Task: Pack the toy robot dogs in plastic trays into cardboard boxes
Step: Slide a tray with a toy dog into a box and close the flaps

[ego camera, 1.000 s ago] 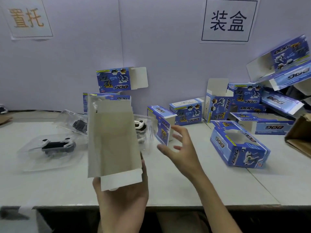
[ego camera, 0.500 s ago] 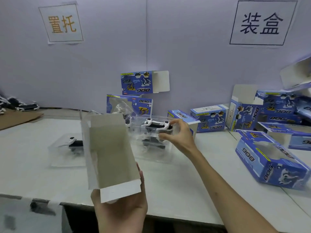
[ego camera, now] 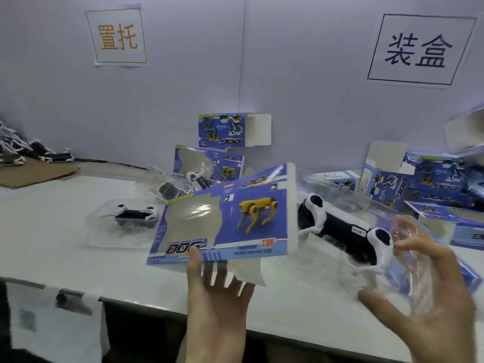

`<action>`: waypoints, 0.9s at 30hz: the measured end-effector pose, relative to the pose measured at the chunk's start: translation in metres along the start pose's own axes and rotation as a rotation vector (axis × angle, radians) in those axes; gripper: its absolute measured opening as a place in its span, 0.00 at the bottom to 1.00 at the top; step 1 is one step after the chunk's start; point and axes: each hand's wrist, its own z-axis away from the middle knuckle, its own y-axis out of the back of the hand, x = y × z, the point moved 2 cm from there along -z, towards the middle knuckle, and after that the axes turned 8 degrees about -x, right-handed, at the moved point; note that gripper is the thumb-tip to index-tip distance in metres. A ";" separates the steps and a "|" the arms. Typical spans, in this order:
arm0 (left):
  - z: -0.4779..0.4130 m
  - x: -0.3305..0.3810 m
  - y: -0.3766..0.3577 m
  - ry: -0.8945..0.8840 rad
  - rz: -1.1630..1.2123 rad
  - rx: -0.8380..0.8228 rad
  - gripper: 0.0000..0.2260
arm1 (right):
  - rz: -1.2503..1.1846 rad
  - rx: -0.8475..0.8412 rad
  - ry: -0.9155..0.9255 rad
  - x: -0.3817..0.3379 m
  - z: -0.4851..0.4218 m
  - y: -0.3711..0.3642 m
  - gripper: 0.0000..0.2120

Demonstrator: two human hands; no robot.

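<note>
Cardboard box (ego camera: 225, 218), now turned window-up, pinched at 6 o'clock edge by left grip (ego camera: 217, 305); plastic tray (ego camera: 353, 195) with toy robot dog (ego camera: 337, 229), now lifted off counter (ego camera: 52, 247), clasped by right grip (ego camera: 432, 297) at box's 3 o'clock end, insertion likely next.

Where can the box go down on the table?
Bare: the table front left, between its near edge and the lone tray, and the strip from that tray to the cardboard. Crowded: the right, heaped with boxes, and the back middle.
</note>
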 end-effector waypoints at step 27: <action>0.000 -0.021 -0.004 0.135 -0.290 -0.038 0.25 | -0.459 -0.009 -0.146 0.021 0.008 -0.027 0.40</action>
